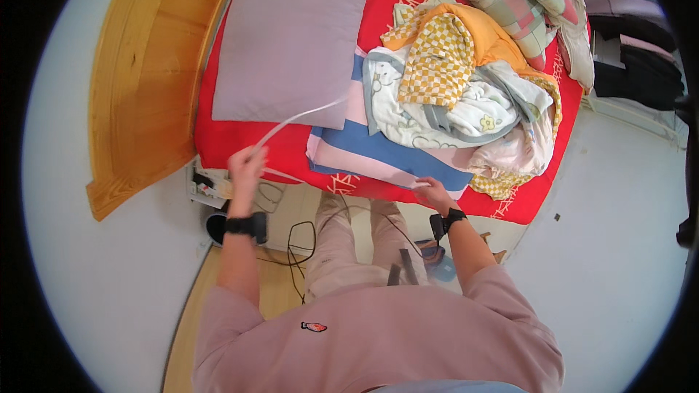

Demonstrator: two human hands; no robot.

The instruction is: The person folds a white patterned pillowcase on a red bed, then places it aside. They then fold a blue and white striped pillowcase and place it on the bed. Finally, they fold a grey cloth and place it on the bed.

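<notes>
Drawing a white cord [302, 118] taut across the red bedsheet [240, 142], left hand [246, 164] pinching it raised, right hand [434, 192] closed on its far end at the bed edge (no containers visible); next likely calling for gathering the slack evenly.

Bright daylight, perhaps overexposed; edges bend.
</notes>
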